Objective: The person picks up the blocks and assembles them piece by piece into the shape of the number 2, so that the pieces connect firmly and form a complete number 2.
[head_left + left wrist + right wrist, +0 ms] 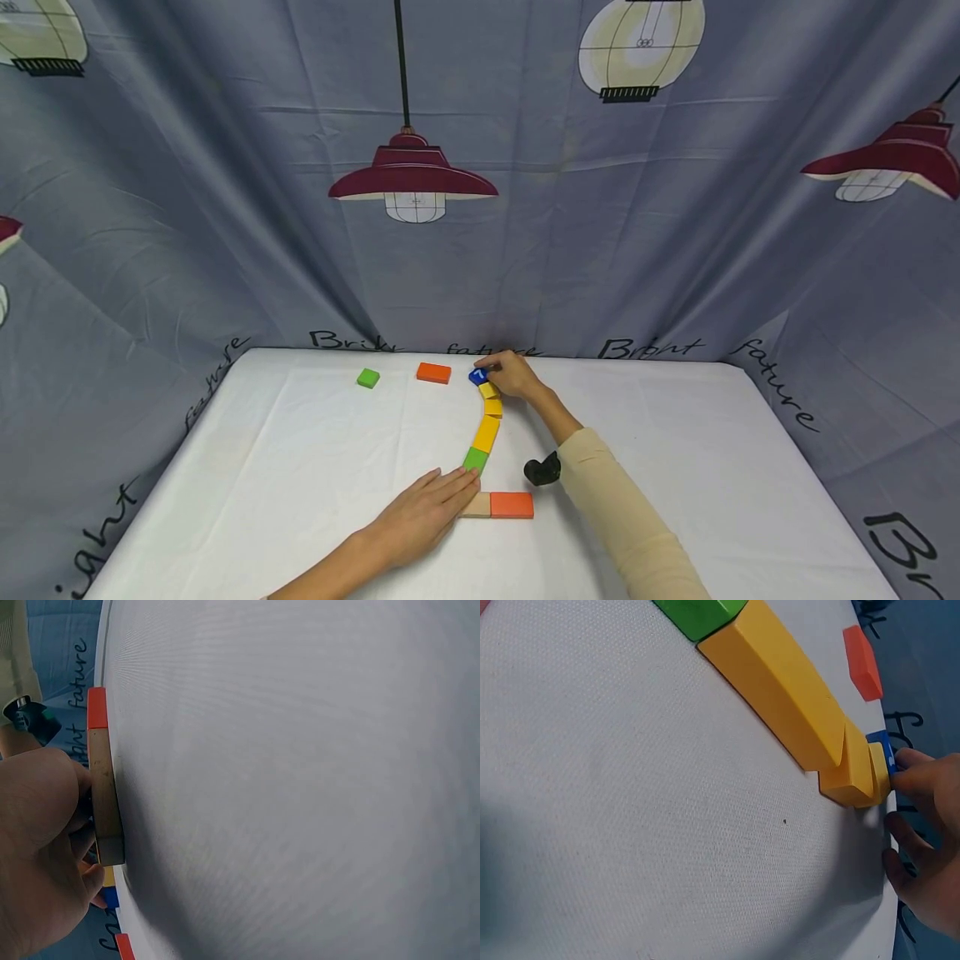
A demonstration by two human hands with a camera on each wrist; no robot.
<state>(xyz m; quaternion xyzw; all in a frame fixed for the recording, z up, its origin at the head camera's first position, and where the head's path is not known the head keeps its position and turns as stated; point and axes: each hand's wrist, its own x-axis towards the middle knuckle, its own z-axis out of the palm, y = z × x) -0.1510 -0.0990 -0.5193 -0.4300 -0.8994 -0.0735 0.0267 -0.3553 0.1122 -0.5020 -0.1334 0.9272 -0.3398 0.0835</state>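
Observation:
A curved row of blocks runs up the middle of the table. It has a green block [476, 458], a long yellow block [486, 434], two smaller yellow blocks [849, 772] and a blue block [477, 377] at the far end. My right hand [512, 375] pinches the blue block between thumb and fingers. My left hand [422, 515] lies with extended fingers over the near end of the row, fingertips by the green block. Beneath it, partly hidden, is a plain wooden block [105, 784] whose end meets an orange-red block [512, 505].
Toward the table's far edge lie a loose orange block [433, 373] and a small green block [368, 378]. A dark device [543, 469] is at my right forearm. Behind the white table [300, 467] hangs a grey-blue curtain [480, 267] printed with lamps.

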